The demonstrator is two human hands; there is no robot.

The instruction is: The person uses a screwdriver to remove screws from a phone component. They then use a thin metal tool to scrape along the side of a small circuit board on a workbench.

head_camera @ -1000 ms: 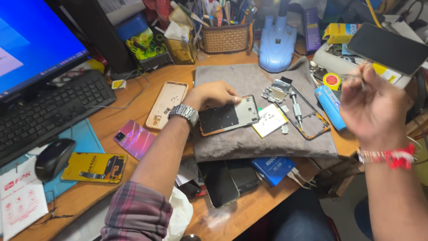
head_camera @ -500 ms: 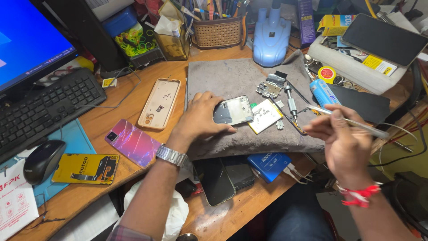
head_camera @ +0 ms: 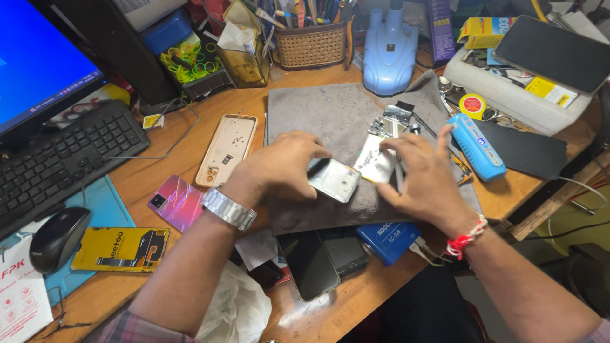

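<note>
Right hand (head_camera: 424,178) dropped onto mat (head_camera: 330,108), fingers spread; left hand (head_camera: 279,166) clamps phone (head_camera: 335,180), long axis left-right.

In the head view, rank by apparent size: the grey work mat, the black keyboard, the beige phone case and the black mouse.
1. Grey work mat, partly covered by hands.
2. Black keyboard, cut off at the frame edge, so its rank against the mat is unsure.
3. Beige phone case.
4. Black mouse.
</note>
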